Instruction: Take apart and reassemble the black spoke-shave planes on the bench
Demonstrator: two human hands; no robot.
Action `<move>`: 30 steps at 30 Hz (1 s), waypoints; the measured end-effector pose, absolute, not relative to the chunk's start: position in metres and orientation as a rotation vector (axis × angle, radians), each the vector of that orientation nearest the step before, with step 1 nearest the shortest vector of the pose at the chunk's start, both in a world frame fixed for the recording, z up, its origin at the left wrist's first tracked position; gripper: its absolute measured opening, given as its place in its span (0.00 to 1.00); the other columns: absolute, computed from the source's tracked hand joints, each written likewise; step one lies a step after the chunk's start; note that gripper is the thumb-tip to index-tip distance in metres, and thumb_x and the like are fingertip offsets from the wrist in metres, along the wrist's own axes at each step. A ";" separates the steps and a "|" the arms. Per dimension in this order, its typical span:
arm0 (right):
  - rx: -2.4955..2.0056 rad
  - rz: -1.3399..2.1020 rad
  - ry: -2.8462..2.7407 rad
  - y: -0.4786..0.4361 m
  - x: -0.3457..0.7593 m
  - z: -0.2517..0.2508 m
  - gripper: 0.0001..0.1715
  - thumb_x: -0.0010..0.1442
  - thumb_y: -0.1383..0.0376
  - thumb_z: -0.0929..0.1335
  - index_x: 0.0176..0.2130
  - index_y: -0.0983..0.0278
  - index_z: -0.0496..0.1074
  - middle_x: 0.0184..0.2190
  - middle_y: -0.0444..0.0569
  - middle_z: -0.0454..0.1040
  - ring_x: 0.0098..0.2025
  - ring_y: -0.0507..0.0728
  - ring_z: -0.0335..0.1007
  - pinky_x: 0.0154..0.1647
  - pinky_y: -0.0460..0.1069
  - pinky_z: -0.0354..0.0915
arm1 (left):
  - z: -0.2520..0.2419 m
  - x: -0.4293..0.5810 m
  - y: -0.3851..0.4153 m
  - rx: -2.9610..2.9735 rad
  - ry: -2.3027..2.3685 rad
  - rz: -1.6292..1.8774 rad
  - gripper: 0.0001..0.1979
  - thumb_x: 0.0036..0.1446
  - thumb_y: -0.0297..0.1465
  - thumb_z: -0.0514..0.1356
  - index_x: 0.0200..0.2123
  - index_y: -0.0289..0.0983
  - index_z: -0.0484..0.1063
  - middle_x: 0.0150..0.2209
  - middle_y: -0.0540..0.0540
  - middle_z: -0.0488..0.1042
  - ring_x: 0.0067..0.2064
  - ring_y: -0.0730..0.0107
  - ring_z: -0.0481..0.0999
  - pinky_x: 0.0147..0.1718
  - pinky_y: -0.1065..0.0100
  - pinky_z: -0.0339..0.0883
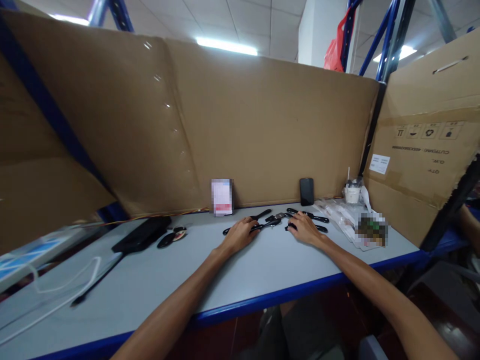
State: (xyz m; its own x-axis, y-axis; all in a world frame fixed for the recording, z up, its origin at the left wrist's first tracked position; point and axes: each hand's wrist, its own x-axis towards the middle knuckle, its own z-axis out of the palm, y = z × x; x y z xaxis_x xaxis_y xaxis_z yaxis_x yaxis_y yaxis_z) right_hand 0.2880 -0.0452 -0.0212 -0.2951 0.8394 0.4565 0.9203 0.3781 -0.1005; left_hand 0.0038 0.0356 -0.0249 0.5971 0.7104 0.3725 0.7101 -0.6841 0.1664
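Observation:
Several slim black-handled tools lie in a group on the grey table, too small to tell their exact kind. My left hand (242,233) is closed over a black-handled tool (266,223), whose shaft sticks out to the right of the fingers. With bent fingers, my right hand (304,229) grips a small black piece (290,227); its far part is hidden under the palm. Between the hands sits a metal-headed part (278,216). Another black tool (261,214) lies behind my left hand, and a further one (317,218) extends past my right hand.
A propped phone (222,197) and a dark phone (306,191) lean against the cardboard wall (270,135). Plastic bags (337,215) and a cup (352,192) stand right. On the left are a black case (144,234), keys (167,240) and a white cable (60,290).

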 end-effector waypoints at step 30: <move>-1.758 -0.181 -2.160 -0.011 0.275 0.013 0.11 0.70 0.60 0.69 0.49 0.64 0.75 0.50 0.52 0.76 0.50 0.60 0.73 0.52 0.58 0.71 | -0.002 0.014 0.025 0.802 0.806 1.045 0.07 0.69 0.26 0.54 0.39 0.33 0.71 0.33 0.42 0.79 0.21 0.75 0.73 0.17 0.75 0.68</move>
State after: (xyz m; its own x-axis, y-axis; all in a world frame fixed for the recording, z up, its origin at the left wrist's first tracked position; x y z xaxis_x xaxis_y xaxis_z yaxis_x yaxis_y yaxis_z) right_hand 0.2755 -0.0112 0.0126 -0.1697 0.9230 0.3453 0.9677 0.2225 -0.1190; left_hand 0.0145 0.0245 -0.0020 0.2891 0.9402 -0.1799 -0.4121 0.2918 0.8631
